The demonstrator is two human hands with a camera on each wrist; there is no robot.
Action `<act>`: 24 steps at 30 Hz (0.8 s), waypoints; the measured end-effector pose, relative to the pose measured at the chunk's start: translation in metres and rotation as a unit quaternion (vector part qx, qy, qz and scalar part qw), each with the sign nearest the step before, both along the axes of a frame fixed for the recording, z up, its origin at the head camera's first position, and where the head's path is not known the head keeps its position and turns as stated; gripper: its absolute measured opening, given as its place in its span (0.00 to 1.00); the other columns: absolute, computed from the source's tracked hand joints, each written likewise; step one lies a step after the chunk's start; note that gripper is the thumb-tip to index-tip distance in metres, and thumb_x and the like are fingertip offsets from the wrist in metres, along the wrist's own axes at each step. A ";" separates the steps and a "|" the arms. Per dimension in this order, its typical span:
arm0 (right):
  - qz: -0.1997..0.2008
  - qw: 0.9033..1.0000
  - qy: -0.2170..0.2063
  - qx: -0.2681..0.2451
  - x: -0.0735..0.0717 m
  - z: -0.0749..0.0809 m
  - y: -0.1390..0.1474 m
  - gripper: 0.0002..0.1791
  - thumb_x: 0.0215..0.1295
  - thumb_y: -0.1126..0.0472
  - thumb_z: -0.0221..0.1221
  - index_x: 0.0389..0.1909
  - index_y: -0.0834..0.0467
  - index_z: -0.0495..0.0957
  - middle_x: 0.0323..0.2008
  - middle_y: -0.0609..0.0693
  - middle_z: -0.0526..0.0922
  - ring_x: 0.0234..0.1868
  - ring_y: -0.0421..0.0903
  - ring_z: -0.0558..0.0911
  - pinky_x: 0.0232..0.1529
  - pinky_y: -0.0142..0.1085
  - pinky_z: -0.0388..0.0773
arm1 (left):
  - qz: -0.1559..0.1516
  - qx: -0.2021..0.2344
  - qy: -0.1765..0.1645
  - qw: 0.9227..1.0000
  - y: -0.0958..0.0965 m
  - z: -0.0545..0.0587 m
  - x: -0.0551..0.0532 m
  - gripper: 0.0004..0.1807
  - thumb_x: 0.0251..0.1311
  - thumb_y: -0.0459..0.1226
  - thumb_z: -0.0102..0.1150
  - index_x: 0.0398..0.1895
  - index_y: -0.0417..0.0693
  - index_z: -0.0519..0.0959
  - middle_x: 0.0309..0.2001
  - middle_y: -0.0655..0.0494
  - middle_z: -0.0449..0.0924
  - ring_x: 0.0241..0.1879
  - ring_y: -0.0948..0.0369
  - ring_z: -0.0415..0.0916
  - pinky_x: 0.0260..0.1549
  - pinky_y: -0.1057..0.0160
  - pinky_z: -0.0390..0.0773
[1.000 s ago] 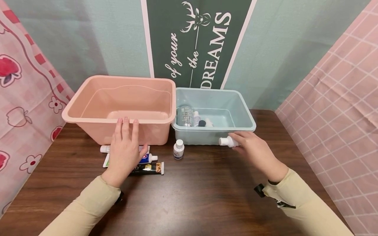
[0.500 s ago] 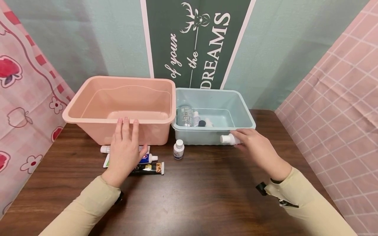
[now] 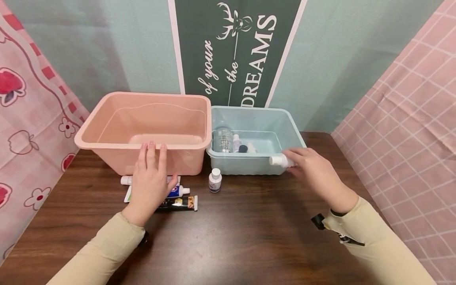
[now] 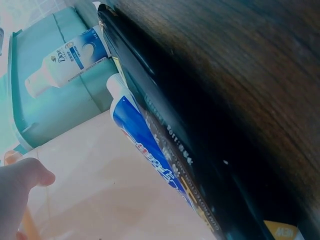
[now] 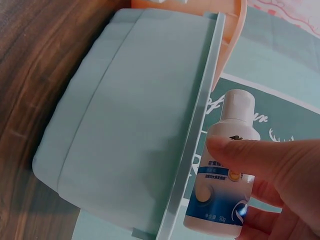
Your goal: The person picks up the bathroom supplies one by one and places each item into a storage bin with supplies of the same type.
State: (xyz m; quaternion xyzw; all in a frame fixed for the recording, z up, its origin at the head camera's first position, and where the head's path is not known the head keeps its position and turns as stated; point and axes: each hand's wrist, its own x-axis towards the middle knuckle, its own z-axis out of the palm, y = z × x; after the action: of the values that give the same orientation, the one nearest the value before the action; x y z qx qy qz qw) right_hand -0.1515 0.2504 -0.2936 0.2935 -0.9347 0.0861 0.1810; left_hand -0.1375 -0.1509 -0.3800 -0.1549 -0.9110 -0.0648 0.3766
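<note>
My right hand [image 3: 315, 172] pinches a small white bottle [image 5: 222, 165] with a blue label band, thumb across its front, cap pointing left in the head view. It is at the front rim of the light blue bin [image 3: 249, 164]. My left hand [image 3: 151, 184] lies with straight fingers against the front rim of the pink bin [image 3: 107, 152]. Below that palm, partly hidden, lie a black toothpaste tube [image 3: 178, 203], a blue toothpaste tube [image 3: 176, 192] and a white-capped tube [image 3: 126, 180]. A white Dove bottle [image 4: 70, 60] stands in front of the gap between the bins.
Inside the blue bin lie a clear bottle [image 3: 223, 140], a small white bottle [image 3: 236, 142], a dark cap [image 3: 243, 149] and another white item [image 3: 251, 148]. Both bins stand side by side against the back curtain [image 3: 327, 59] on the wooden table [image 3: 228, 245].
My right hand has risen with the white bottle, up and slightly right, from in front of the blue bin to its rim. The left hand stays in place.
</note>
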 end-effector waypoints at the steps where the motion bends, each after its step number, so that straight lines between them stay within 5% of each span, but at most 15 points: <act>1: -0.002 1.000 -0.003 0.001 -0.001 0.001 0.000 0.27 0.41 0.70 0.70 0.47 0.60 0.79 0.43 0.55 0.81 0.44 0.56 0.77 0.39 0.51 0.75 | -0.001 0.001 -0.002 1.000 0.000 0.000 0.000 0.50 0.37 0.44 0.70 0.64 0.31 0.59 0.62 0.26 0.55 0.64 0.34 0.51 0.45 0.37 0.68; 14: -0.011 0.999 -0.034 0.011 -0.015 0.005 0.000 0.25 0.43 0.70 0.70 0.47 0.61 0.79 0.43 0.57 0.81 0.44 0.57 0.78 0.40 0.51 0.75 | -0.008 -0.002 0.004 1.000 -0.003 -0.002 0.001 0.49 0.37 0.44 0.70 0.63 0.30 0.60 0.61 0.25 0.57 0.63 0.34 0.53 0.44 0.37 0.68; 24: -0.013 0.997 -0.064 0.034 -0.025 0.018 0.003 0.24 0.46 0.69 0.69 0.48 0.64 0.78 0.42 0.61 0.81 0.42 0.58 0.79 0.40 0.50 0.75 | 0.006 -0.052 -0.027 0.998 -0.003 0.014 0.006 0.50 0.36 0.44 0.70 0.63 0.29 0.60 0.60 0.24 0.58 0.60 0.32 0.55 0.42 0.39 0.69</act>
State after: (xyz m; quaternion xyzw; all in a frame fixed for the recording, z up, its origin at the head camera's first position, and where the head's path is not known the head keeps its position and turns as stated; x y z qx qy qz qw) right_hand -0.1770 0.2535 -0.2753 0.2812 -0.9504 0.0706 0.1122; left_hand -0.1320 -0.1541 -0.3660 -0.1673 -0.9238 -0.0196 0.3439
